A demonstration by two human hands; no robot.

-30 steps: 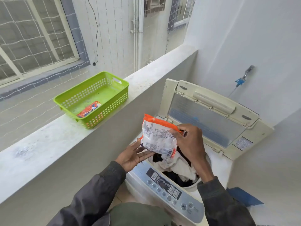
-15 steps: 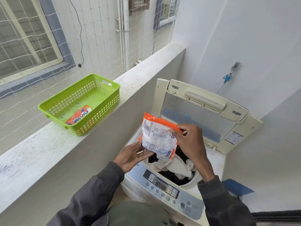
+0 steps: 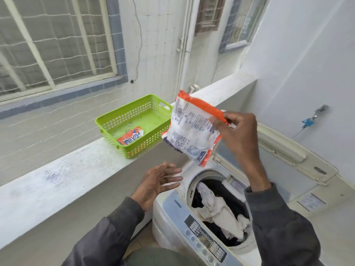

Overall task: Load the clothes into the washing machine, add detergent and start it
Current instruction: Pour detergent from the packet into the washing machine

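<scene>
**Detergent Packet Held Above Open Machine**

The right hand (image 3: 236, 135) pinches the orange top edge of the detergent packet (image 3: 192, 131). The packet hangs in the air above the left rear of the washing machine (image 3: 172, 206), just beside the green basket (image 3: 146, 145) on the ledge (image 3: 57, 181). The left hand (image 3: 159, 181) is released, fingers spread, below the packet. The lid (image 3: 288, 160) stands raised. White and dark clothes (image 3: 217, 208) lie in the drum.

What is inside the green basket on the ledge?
One small orange packet lies on the floor of the green basket, near the front wall. The detergent bag in the right hand hides the basket's right edge.
</scene>
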